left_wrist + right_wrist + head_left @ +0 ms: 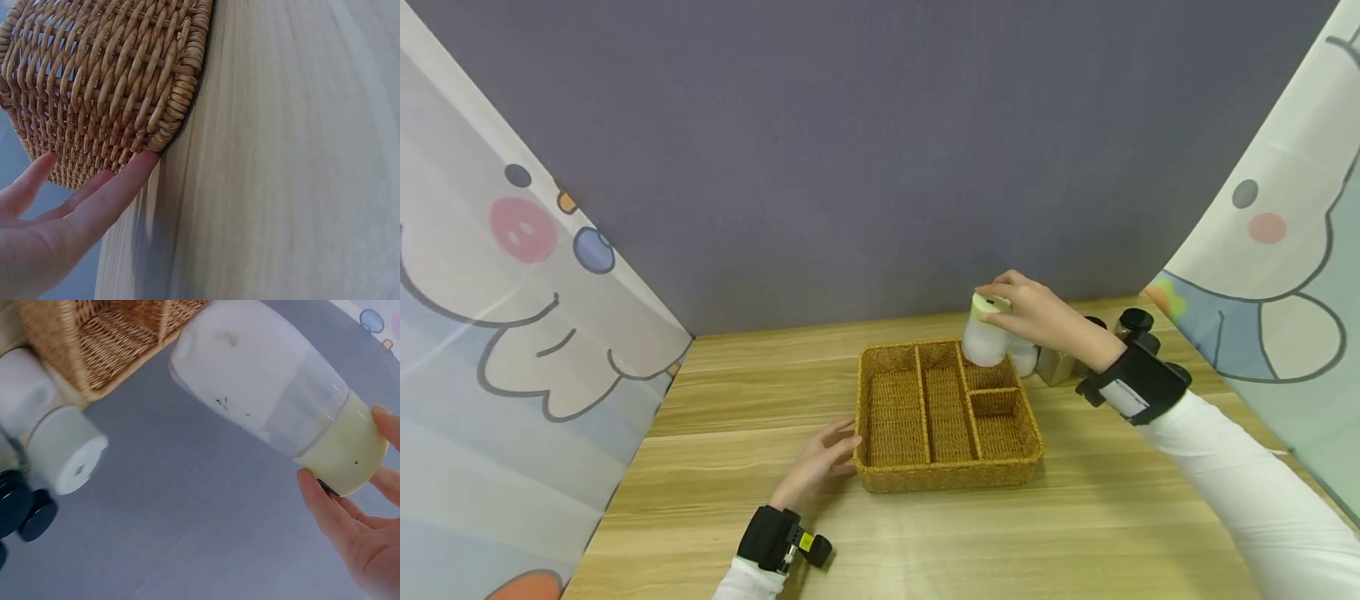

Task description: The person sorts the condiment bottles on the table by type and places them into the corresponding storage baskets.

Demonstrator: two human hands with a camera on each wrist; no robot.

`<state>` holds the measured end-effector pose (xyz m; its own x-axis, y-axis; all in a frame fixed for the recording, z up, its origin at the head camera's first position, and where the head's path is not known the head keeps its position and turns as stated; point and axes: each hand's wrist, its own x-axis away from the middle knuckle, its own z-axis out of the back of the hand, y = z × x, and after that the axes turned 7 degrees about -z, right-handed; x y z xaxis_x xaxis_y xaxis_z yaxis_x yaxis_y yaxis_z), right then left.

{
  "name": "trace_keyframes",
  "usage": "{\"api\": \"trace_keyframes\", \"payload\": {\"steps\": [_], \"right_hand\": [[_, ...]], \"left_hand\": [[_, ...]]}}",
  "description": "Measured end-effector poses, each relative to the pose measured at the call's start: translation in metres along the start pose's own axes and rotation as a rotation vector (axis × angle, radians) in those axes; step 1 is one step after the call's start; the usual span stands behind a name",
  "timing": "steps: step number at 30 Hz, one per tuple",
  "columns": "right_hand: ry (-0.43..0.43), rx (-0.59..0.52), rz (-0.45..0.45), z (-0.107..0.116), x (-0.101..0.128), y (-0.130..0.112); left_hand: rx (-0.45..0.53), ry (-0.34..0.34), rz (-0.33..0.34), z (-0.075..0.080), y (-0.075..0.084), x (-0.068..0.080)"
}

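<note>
— So, how are the hands placed?

— The right hand (1037, 312), right of centre in the head view, pinches the pale yellow cap of a clear jar of white powder (985, 337), fingers curled round the cap only. The jar hangs over the upper right compartment of the wicker basket (947, 479). The left hand (820, 462), lower centre, lies flat with straight fingers touching the basket's left wall, holding nothing.

— What might go wrong?

— I'd judge the cap grip thin: the jar tilts in the right wrist view and could slip or catch the divider. Other jars (1131, 325) stand just beside the basket's right edge, close under the wrist, on the wooden table (715, 517); a sweep could topple them.
</note>
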<state>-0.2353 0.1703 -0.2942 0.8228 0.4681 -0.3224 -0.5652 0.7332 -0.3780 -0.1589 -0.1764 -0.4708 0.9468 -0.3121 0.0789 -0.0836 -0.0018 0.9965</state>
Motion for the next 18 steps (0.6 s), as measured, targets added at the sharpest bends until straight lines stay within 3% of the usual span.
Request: {"api": "trace_keyframes", "payload": {"steps": [8, 18], "right_hand": [[-0.081, -0.046, -0.020, -0.008, -0.022, -0.020], [-0.114, -0.093, -0.024, -0.027, -0.043, -0.039]], "left_hand": [[0.004, 0.001, 0.001, 0.001, -0.001, -0.001], [0.004, 0.006, 0.009, 0.002, -0.002, -0.001]]}}
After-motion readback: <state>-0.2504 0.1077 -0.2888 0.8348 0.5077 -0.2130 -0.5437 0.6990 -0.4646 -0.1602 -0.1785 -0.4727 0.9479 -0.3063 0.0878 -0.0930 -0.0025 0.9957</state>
